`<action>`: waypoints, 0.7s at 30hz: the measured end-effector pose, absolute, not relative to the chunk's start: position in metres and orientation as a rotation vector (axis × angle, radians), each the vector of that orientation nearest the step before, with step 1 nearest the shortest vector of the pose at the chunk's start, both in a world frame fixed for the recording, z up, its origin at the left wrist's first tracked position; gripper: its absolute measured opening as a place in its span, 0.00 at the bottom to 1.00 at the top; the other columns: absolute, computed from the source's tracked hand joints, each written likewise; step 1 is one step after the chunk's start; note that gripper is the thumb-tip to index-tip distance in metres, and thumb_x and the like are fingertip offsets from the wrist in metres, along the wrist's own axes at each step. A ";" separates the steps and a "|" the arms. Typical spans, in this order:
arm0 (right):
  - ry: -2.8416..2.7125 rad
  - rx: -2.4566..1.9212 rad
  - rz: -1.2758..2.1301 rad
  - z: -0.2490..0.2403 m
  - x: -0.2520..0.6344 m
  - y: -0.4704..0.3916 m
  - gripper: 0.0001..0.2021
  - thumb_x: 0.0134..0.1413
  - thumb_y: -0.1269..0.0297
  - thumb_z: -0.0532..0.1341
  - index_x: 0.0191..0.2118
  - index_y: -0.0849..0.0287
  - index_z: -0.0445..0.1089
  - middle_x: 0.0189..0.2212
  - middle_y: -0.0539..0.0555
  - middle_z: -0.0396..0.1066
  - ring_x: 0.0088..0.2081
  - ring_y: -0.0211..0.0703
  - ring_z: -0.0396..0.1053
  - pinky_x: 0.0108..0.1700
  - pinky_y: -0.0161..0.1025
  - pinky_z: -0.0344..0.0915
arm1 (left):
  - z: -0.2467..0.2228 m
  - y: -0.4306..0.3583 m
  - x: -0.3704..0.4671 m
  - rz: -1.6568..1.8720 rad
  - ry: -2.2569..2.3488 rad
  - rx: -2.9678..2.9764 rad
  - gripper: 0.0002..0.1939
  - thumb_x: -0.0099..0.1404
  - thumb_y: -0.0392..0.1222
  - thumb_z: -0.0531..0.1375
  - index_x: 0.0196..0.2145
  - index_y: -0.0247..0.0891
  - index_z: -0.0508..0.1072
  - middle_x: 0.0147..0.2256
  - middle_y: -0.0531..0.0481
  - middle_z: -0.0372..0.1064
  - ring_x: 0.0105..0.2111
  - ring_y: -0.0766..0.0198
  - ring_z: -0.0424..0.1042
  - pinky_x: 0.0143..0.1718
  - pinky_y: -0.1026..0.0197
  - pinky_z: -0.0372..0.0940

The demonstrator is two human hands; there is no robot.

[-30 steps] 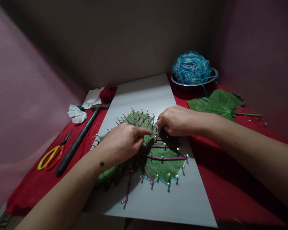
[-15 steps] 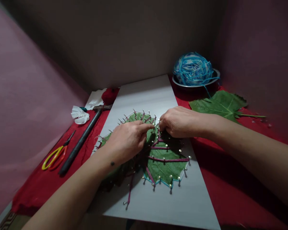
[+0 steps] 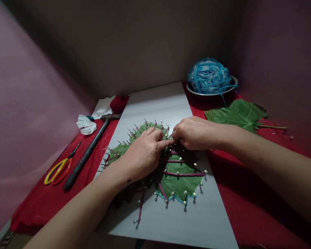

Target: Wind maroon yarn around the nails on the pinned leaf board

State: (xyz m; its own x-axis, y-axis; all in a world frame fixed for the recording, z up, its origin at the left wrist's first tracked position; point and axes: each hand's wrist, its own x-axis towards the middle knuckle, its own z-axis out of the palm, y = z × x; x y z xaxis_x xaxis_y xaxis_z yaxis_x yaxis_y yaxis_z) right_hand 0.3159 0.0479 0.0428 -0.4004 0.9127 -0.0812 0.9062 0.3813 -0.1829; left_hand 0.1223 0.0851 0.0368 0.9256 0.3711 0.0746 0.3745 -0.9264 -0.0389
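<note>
A red cloth (image 3: 238, 197) is spread beneath a white board (image 3: 160, 103), backed by a dark wall (image 3: 119, 45). The fingers of the right hand (image 3: 189, 133) are drawn together by the upper right edge of the leaf (image 3: 180, 185); the index finger of the left hand (image 3: 147, 148) is stretched to them over the leaf. Whether anything is gripped by either cannot be told. The leaf, on the board, is green and jagged, ringed with nails (image 3: 206, 172) and crossed by purple thread (image 3: 189, 174). Bare board is left above and below; nearly both side edges are reached.
</note>
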 end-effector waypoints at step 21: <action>-2.310 -1.713 0.269 0.042 0.331 0.056 0.11 0.48 0.71 0.57 0.32 0.56 0.77 0.28 0.52 0.75 0.29 0.38 0.68 0.33 0.35 0.59 | 0.035 0.079 0.125 0.014 -0.628 -3.076 0.21 0.65 0.28 0.49 0.51 0.39 0.72 0.36 0.43 0.62 0.37 0.58 0.57 0.37 0.57 0.56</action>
State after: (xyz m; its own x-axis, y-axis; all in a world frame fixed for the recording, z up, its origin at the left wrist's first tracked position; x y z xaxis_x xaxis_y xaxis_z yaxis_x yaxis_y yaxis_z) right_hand 0.3309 0.0560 0.0422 -0.2758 0.9568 0.0918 0.9102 0.2906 -0.2950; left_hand 0.1250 0.0786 0.0348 0.9200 0.3918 -0.0084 0.3917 -0.9201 -0.0040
